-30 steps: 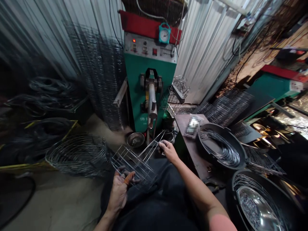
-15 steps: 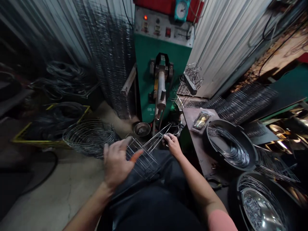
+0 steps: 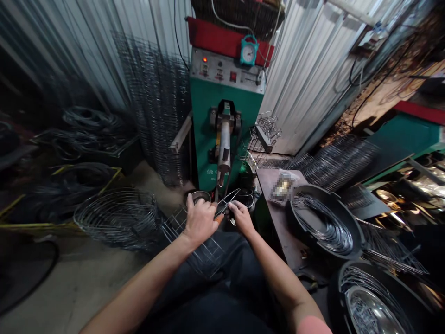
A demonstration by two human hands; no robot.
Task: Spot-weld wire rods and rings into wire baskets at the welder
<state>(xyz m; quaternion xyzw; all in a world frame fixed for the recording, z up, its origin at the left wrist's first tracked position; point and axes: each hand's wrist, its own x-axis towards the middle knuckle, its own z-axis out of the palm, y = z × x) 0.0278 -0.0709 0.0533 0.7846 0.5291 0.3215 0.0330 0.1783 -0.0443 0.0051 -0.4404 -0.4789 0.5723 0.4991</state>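
A wire grid with two long wires rests over my lap, its wires reaching up toward the welding machine's lower arm. My left hand lies across the grid's wires, fingers closed around them, an orange cover on its thumb. Close by on the right, my right hand pinches the long wires near their crossing. The exact grip of both hands' fingertips is partly hidden. Just beyond my left hand, a small metal bowl sits below the machine.
The green welding machine carries a teal clock. At left stand round wire baskets and a tall stack of wire grids. On the right, a bench stands near black pans of wire and a steel bowl.
My left hand has moved right from its spread pose and closed on the wires beside my right hand. The view has tilted up slightly, so the machine sits lower in the picture.
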